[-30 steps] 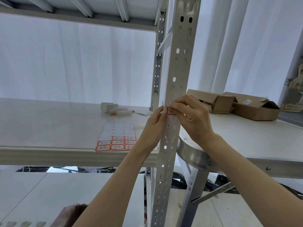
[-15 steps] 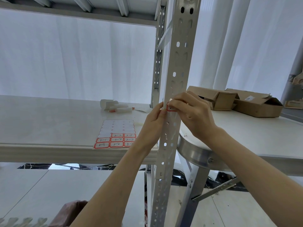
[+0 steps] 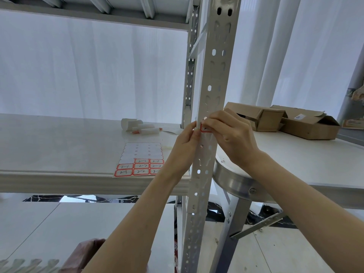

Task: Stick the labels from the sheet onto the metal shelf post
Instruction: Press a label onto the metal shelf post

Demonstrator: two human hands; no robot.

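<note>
A perforated white metal shelf post (image 3: 214, 75) rises through the middle of the view. A small red-bordered label (image 3: 204, 129) sits on its front face at shelf height. My right hand (image 3: 230, 134) covers the label's right part, fingertips pressing it against the post. My left hand (image 3: 187, 142) grips the post's left edge beside the label, thumb by the red border. The label sheet (image 3: 140, 160) lies on the shelf board to the left; its upper rows are peeled blank and several red labels with handwritten numbers fill the bottom rows.
Rolled white paper and a marker (image 3: 141, 128) lie further back on the shelf board (image 3: 59, 146). Open cardboard boxes (image 3: 283, 120) stand on a white table (image 3: 315, 164) to the right. A rear post (image 3: 190, 75) stands behind. White curtains hang beyond.
Both hands stay on the label at the post. The view has shifted slightly, so hands and shelf sit a little higher in frame than one second ago.
</note>
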